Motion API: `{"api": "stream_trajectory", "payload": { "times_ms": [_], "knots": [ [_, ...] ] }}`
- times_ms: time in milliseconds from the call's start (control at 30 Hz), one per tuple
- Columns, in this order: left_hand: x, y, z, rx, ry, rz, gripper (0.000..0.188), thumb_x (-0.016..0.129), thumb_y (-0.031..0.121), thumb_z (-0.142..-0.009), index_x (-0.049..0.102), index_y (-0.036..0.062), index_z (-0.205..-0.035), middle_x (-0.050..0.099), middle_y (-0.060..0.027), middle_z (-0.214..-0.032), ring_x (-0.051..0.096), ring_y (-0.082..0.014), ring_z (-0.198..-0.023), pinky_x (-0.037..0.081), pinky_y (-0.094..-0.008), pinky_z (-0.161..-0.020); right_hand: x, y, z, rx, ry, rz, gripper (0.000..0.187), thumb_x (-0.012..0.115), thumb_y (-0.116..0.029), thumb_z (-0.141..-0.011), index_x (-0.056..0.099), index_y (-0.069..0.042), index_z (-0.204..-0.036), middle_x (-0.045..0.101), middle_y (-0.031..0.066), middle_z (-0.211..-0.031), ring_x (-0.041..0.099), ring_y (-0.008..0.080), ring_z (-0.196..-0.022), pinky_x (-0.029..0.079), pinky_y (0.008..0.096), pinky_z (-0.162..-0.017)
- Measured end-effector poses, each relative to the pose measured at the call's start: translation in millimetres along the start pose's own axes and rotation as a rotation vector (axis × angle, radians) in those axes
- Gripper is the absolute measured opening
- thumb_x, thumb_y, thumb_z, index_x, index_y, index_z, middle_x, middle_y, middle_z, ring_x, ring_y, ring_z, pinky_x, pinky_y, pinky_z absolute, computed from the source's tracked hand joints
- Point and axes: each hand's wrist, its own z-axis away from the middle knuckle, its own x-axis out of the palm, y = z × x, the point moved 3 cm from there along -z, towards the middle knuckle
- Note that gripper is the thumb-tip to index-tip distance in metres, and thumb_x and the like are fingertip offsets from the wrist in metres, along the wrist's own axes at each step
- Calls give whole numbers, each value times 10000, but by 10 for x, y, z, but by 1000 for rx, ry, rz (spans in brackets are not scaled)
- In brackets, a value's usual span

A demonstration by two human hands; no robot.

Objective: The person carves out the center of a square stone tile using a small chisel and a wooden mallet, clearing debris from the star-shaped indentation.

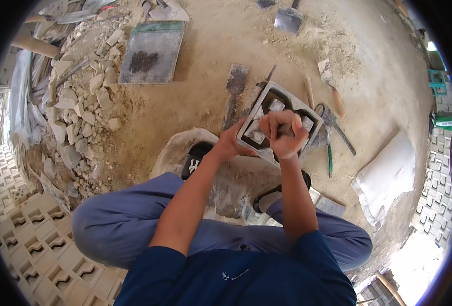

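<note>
A grey, box-shaped concrete block (283,87) with thick walls and dark hollows lies tilted in front of me. Inside it show pale grey lumps (275,105). My left hand (232,142) is wrapped around the block's near left side, thumb and fingers on its wall. Over the block's hollow, my right hand (285,133) is closed in a fist around a brownish-grey piece, mostly hidden by the fingers, so its kind cannot be made out. Close to the block's right side lie a wooden handle (308,92) and a green-handled tool (330,158).
Broken stone pieces (97,81) heap up on the left near a flat grey board (152,53). A flat metal tool (236,81) lies beyond my left hand. To the right are a wood-handled trowel (338,102), a white sack (387,173) and stacked patterned blocks (437,173).
</note>
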Motion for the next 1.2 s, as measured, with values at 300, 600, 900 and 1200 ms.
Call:
{"api": "stream_trajectory", "payload": {
  "times_ms": [300,600,900,1200],
  "knots": [
    [30,-9,-19,-32,-28,-115,1113,992,238,-549,407,59,-1479,629,-118,-1306,574,-190,-1220,440,-342,-1042,49,284,-118,-112,6,146,752,339,-617,-960,331,-16,-510,328,34,-477,326,155,-460,241,310,-482],
    [-16,-75,-40,-13,-27,-153,862,981,247,-578,532,58,-1289,659,-112,-1208,607,-207,-1154,463,-364,-1002,152,359,-90,72,-90,275,800,293,-706,-914,348,-30,-490,341,51,-475,342,170,-469,265,315,-493],
    [-87,-122,-11,-78,-16,-233,985,981,285,-575,482,52,-1392,644,-146,-1251,608,-254,-1175,471,-368,-997,180,123,-131,26,-164,300,833,242,-750,-904,327,-33,-491,325,50,-460,363,178,-456,264,321,-474],
    [-14,-60,39,88,41,-139,1150,976,202,-589,331,21,-1523,624,-126,-1312,576,-169,-1187,446,-322,-1024,-33,-107,149,-48,-39,73,711,372,-604,-865,330,-5,-485,330,69,-443,320,176,-431,214,320,-447]
  ]
}}
